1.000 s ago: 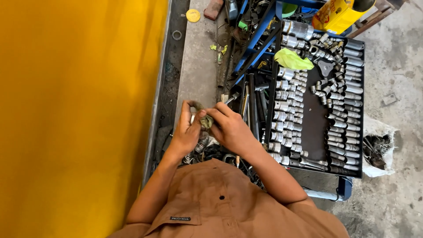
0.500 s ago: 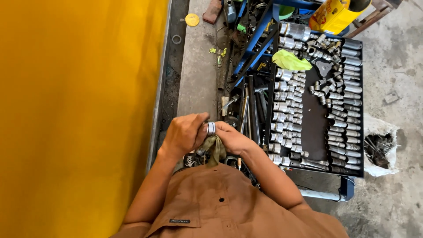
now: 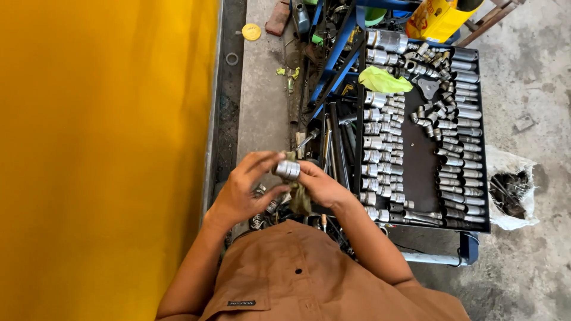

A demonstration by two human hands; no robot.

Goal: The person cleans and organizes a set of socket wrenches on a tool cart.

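Right of the hands (image 3: pixel 279 181), the dark tray (image 3: pixel 419 160) is packed with rows of sockets (image 3: pixel 380 154), with only a bare strip down its middle. Long tools (image 3: pixel 333 142) crowd its left edge. The concrete ledge (image 3: pixel 262 101) toward the yellow wall (image 3: pixel 101 154) lies mostly open.

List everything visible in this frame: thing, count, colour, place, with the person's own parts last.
socket: one, silver, held between both hands
rag: one, olive, hanging under the right hand
socket tray: one, black, right of the hands, rows of silver sockets
cloth: one, lime green, on the tray's top
yellow panel: one, far left
yellow container: one, top edge
white sack: one, on the floor at right
left hand: on the socket
right hand: gripping socket and rag
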